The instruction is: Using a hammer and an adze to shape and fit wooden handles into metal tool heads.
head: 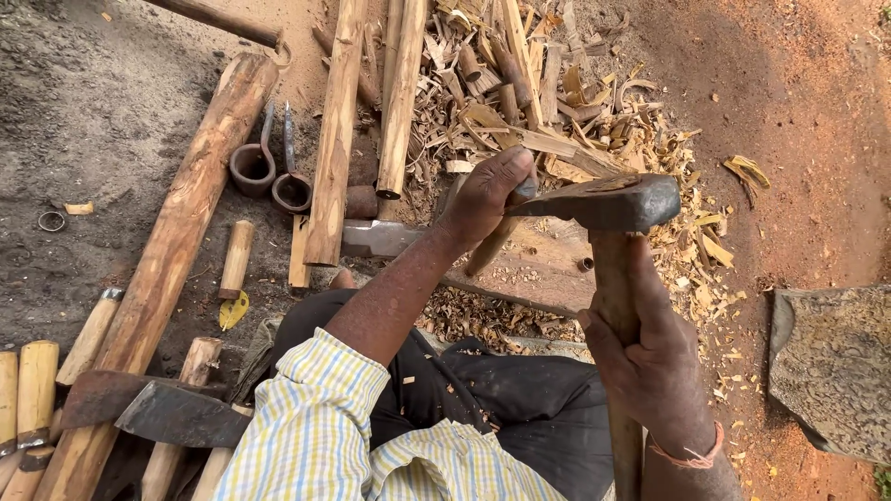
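Sleeve [316, 417] nearest. Right hand [650, 362] clenched round the handle [617, 306]. Axe head [608, 201] sits atop it over the lap; left hand [487, 190] pinches its blade end. Risk: slip cuts fingers. Shavings [557, 102] beyond.

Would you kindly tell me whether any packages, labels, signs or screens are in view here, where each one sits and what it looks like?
None in view: no package, label, sign or screen.
The ground holds only wooden poles, wood shavings and iron tool heads.
The left hand and right hand hold a wooden-handled axe, which bears no visible marking.
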